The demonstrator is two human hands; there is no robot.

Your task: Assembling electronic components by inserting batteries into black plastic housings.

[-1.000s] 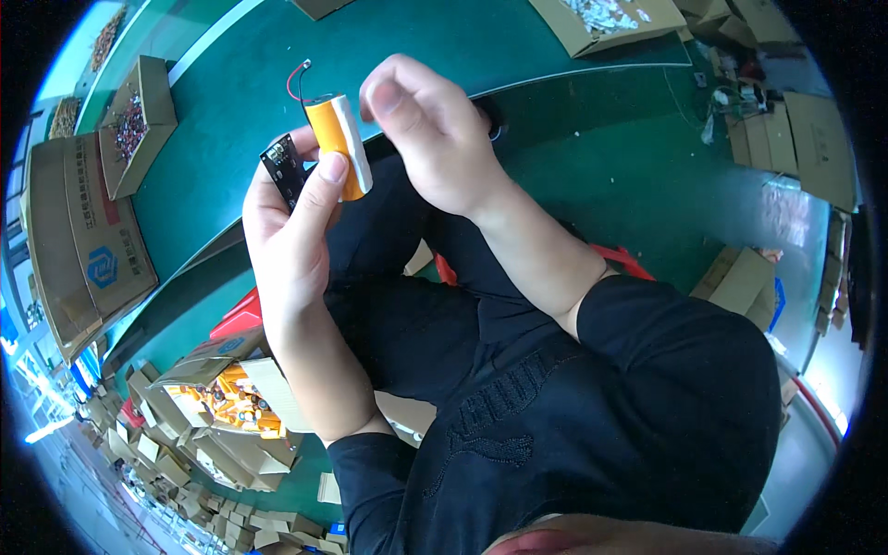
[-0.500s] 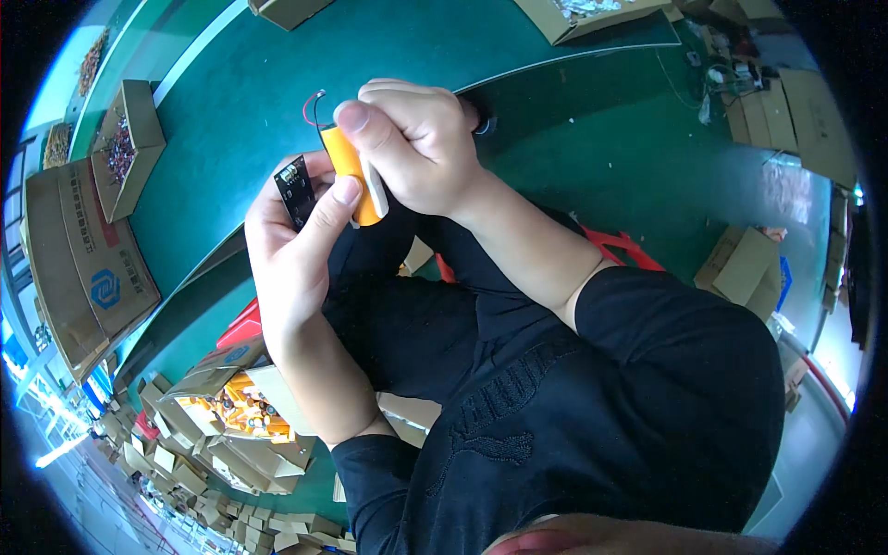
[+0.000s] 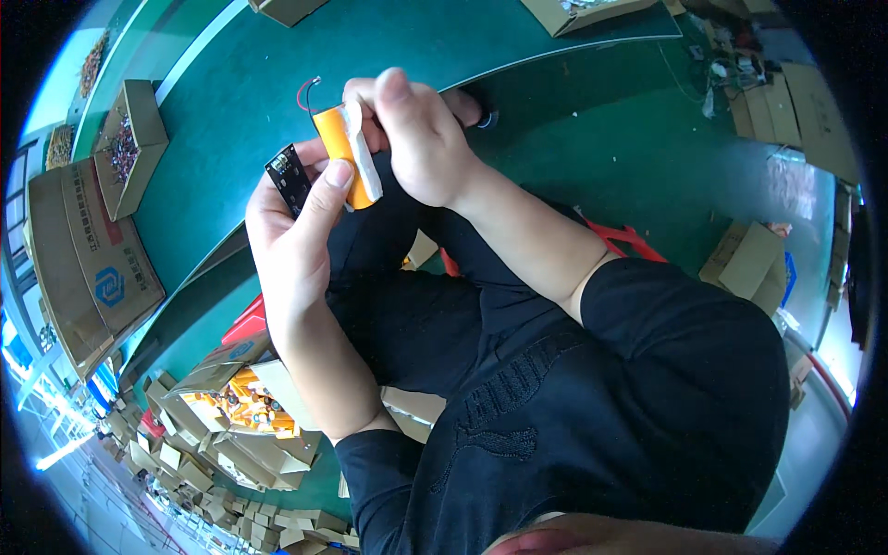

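In the head view, an orange cylinder [image 3: 335, 139] was held up at the near edge of the green table [image 3: 231, 102]. Its long axis slanted: the wired end pointed up and slightly left, toward the table, while the other end sloped down and right, out past the near edge. The cylinder was smooth and bright, with a rough-edged white strip [image 3: 366, 168] along its right side. Thin red and black wires [image 3: 308, 96] curled from its top to a small tip.

The left hand [image 3: 294, 227] gripped the cylinder, thumb pressed across its front, and also held a flat black circuit board [image 3: 289, 179] to its left. The right hand [image 3: 421, 139] had curled fingers at the strip's upper part and a raised thumb; whether it pinched the strip, I could not tell.

An open carton [image 3: 146, 157] of small reddish pieces [image 3: 120, 153] stood at the table's left; another carton [image 3: 285, 388], full of orange cylinders [image 3: 242, 402], sat below its near edge.
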